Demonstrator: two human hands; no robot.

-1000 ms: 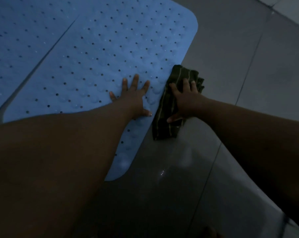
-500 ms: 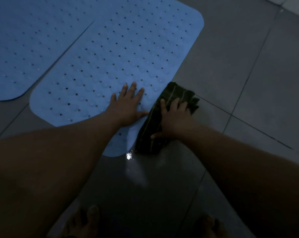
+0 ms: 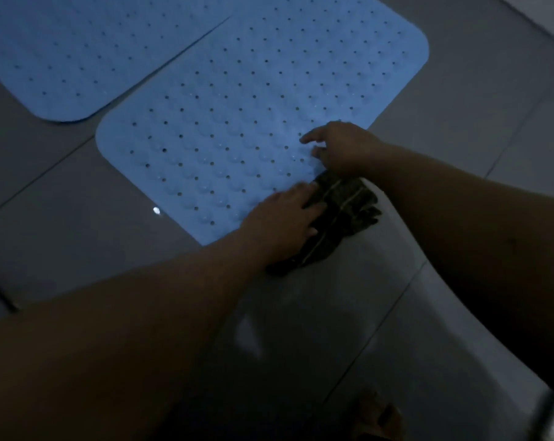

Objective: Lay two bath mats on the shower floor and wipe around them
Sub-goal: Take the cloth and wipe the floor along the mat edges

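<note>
Two light blue perforated bath mats lie flat side by side on the grey tiled floor: the near mat (image 3: 237, 122) in the middle and the far mat (image 3: 78, 58) at the upper left. A dark green striped cloth (image 3: 345, 214) lies on the tiles against the near mat's right front edge. My left hand (image 3: 285, 221) lies on the cloth's left part, fingers pressing it down. My right hand (image 3: 342, 146) hovers just beyond the cloth, over the mat's edge, fingers loosely apart and holding nothing.
Grey floor tiles (image 3: 78, 224) with dark grout lines surround the mats, and the tiles below the cloth shine as if wet. A bright glint (image 3: 156, 211) sits at the near mat's front edge. A bare foot (image 3: 377, 415) shows at the bottom.
The cloth has passed from my right hand to my left hand. My right hand lifted off it and moved over the mat. The view shifted, so both mats sit further right.
</note>
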